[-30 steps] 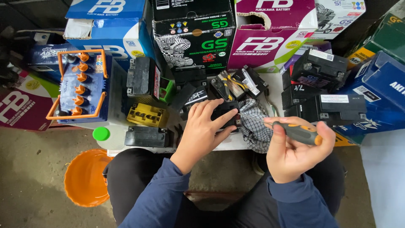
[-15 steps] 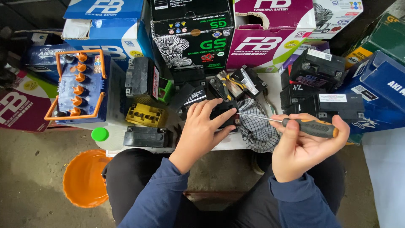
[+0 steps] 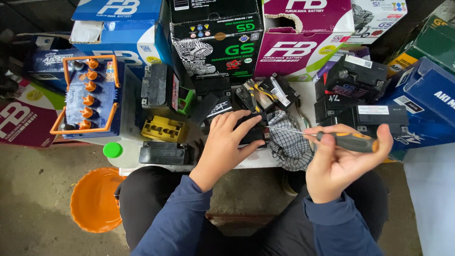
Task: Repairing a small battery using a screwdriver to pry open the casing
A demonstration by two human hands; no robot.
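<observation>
Right hand (image 3: 339, 163) is gripping a screwdriver with a black and orange handle (image 3: 348, 141), fingers wrapped around the grip and thumb lying on top. Its long axis is running nearly level across the view, the thin steel shaft pointing toward nine o'clock, with the tip reaching the small black battery (image 3: 253, 134) under the left hand (image 3: 227, 142). That hand is pressing down on the battery with fingers spread, clasping its top and near edge.

Directly below the shaft, a black-and-white checked cloth (image 3: 289, 142) is lying bunched between the two hands, draping over the near edge of the white work surface (image 3: 256, 161). Open room is lying only at six o'clock, over the person's lap.

At nine o'clock of the left hand, a flat black battery (image 3: 163, 152), a yellow plastic cap strip (image 3: 162, 128) and a green round lid (image 3: 113, 150) are sitting close together. Further toward ten o'clock, a blue battery with orange caps and orange frame (image 3: 90, 97) is standing. At two o'clock, stacked black batteries (image 3: 360, 90) are crowding the right hand. An orange plastic basin (image 3: 95, 201) is resting on the floor at eight o'clock. At twelve o'clock, cardboard battery boxes in blue, black and magenta (image 3: 218, 38) are walling off the far side.
</observation>
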